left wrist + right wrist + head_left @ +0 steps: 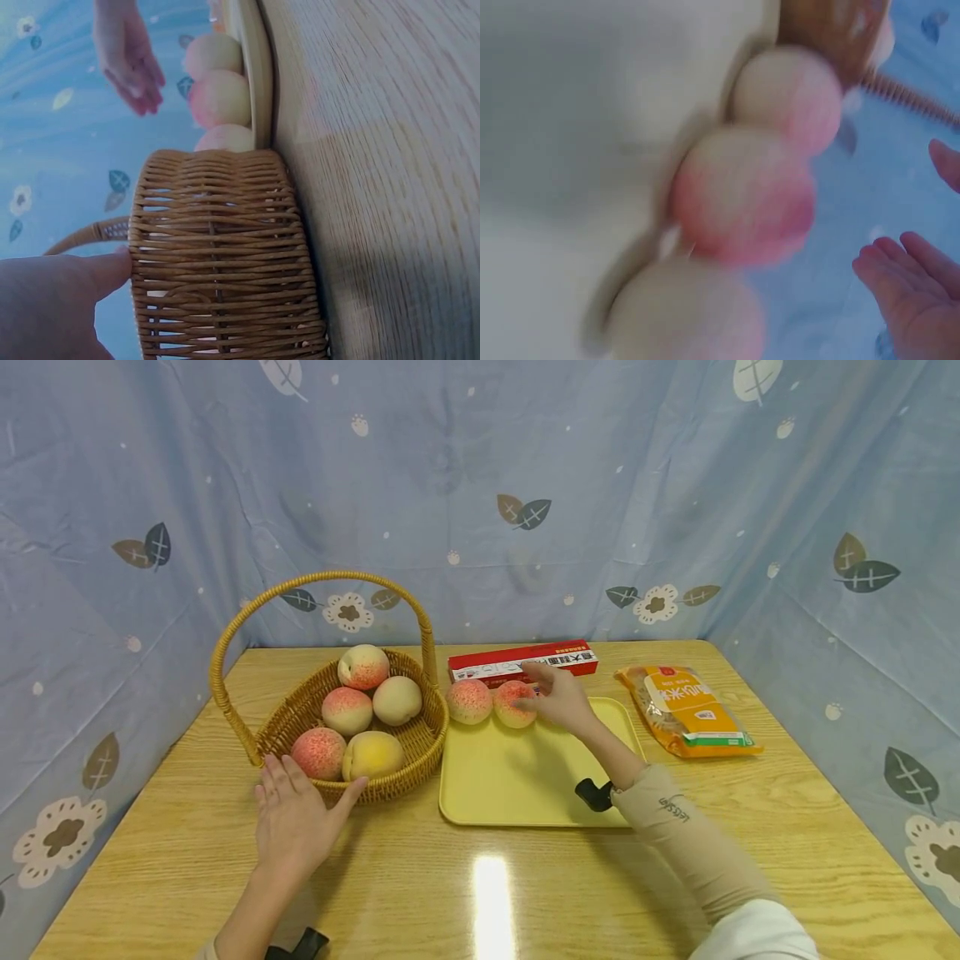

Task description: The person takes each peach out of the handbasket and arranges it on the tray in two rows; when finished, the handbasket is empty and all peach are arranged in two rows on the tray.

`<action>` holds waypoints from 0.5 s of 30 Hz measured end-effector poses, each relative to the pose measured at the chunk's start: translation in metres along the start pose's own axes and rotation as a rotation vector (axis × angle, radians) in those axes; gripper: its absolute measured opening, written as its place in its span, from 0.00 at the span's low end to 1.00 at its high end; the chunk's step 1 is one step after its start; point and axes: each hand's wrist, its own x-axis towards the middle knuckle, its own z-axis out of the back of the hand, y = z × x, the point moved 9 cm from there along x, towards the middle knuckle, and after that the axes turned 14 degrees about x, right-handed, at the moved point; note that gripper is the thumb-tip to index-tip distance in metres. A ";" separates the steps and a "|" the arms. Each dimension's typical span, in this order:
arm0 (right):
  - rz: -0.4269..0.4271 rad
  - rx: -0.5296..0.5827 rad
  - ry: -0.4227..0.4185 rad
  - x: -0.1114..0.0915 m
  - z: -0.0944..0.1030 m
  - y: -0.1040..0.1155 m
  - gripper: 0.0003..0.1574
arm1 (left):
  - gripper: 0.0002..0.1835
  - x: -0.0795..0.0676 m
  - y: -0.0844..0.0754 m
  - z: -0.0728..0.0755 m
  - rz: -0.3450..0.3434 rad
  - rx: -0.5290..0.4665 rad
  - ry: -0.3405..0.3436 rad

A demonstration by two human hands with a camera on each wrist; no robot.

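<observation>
A wicker basket [408,781] with a tall handle holds several peaches [318,753]. My left hand [291,822] rests against its near rim with the fingers straight; in the left wrist view the thumb touches the wicker wall [225,255]. Three more peaches line the back of a yellow tray [510,785]: a speckled one [470,702] beside the basket, a middle one [514,704], and a third peach [690,315] mostly hidden behind my hand in the head view. Over the tray's back edge, my right hand [562,700] hovers near the peaches, fingers parted and holding nothing.
Behind the tray lies a long red box [487,664]. An orange-and-clear food bag [686,710] lies to the right of the tray on the wooden table [405,885]. A blue patterned curtain [450,485] encloses the back and sides.
</observation>
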 end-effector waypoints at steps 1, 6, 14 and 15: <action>0.008 0.010 0.028 0.000 -0.010 0.005 0.38 | 0.64 0.000 0.000 0.000 0.000 0.001 -0.002; 0.039 0.076 0.155 -0.005 -0.060 0.024 0.37 | 0.64 0.000 0.000 0.001 -0.001 0.003 -0.007; 0.077 0.090 0.359 -0.008 -0.136 0.044 0.37 | 0.64 -0.001 -0.001 0.003 0.001 0.004 -0.004; 0.077 0.056 0.376 -0.007 -0.143 0.046 0.38 | 0.64 -0.001 -0.001 0.003 0.001 0.003 -0.003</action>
